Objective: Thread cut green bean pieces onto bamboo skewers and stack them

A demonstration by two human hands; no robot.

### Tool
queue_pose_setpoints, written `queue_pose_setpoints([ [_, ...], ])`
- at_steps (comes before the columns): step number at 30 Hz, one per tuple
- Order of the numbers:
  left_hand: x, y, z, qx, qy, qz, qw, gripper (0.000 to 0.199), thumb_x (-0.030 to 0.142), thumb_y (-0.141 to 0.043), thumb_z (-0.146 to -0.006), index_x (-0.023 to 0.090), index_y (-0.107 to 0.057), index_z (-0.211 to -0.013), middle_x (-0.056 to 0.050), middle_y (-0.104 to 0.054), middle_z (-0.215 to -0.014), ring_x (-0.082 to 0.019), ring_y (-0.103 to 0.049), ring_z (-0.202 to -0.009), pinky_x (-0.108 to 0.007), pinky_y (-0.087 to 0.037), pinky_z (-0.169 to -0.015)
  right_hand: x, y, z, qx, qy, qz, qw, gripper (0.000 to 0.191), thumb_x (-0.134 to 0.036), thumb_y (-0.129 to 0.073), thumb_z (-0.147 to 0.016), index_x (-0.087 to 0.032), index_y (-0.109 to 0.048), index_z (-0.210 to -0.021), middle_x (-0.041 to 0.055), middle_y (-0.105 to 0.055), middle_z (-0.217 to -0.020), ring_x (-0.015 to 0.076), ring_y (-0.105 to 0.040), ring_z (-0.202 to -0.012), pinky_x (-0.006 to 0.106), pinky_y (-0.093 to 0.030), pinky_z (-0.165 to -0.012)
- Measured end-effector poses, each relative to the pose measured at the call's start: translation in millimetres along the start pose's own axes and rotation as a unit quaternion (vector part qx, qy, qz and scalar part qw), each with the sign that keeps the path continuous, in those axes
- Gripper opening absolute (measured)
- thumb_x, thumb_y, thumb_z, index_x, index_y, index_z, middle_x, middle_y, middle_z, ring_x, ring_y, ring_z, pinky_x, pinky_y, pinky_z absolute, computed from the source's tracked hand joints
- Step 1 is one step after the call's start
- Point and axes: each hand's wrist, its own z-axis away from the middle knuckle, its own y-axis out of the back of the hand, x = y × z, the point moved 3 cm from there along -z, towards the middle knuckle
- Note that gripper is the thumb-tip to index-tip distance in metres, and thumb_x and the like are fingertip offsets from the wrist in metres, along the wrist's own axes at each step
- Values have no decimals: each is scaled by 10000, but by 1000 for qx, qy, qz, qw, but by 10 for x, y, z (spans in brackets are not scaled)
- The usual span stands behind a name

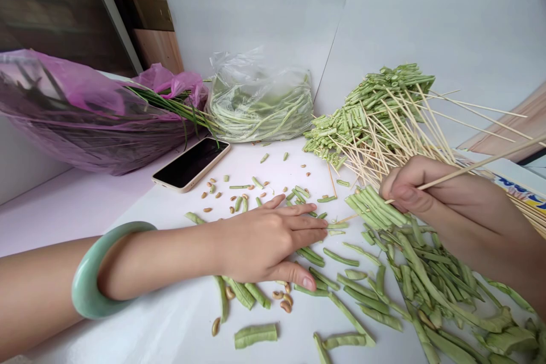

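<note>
My left hand (273, 242) lies palm down on the white table, fingers extended over scattered cut green bean pieces (296, 193). A pale green bangle (87, 284) circles that wrist. My right hand (430, 196) pinches a thin wooden skewer (482, 164) between thumb and fingers. Its tip points left at a row of cut bean pieces (373, 207) beside the fingertips; whether it pierces them I cannot tell. Below my right hand lies a pile of loose green beans (443, 278). Loose brown bean seeds (285, 302) are near my left thumb.
Behind my right hand are stacked skewered bean bundles (367, 108), their sticks pointing right and forward. A clear bag of long beans (260, 105) stands at the back. A phone (191, 162) lies beside a purple bag (85, 114) of green stalks. White panels (256, 5) stand behind.
</note>
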Motion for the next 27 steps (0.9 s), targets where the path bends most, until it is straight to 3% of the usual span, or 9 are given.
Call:
queue_pose_setpoints([
  [8, 7, -18, -1, -17, 0, -34, 999, 699, 516, -469, -898, 69, -365, -1426, -103, -379, -1488, -298, -212, -1426, -462, -143, -1184, -17, 25, 12, 11, 19, 0, 1000, 226, -323, -479, -926, -272, -527, -711, -23, -569, -664, 145, -543, -599, 250, -407, -490],
  [16, 20, -12, -11, -31, 5, -49, 998, 712, 506, -475, -899, 64, -335, -1440, -80, -343, -1512, -268, -181, -1437, -372, -140, -1193, -47, 10, -3, -4, 27, 35, 999, 228, -317, -470, -926, -284, -516, -706, -36, -572, -627, 138, -559, -547, 250, -405, -455],
  [27, 5, -17, -9, -33, 0, -52, 998, 709, 518, -469, -897, 75, -346, -1437, -73, -355, -1507, -274, -206, -1431, -401, -129, -1194, -88, 15, 9, 4, 24, 36, 999, 231, -333, -462, -930, -282, -520, -712, -28, -585, -625, 149, -581, -568, 264, -405, -451],
])
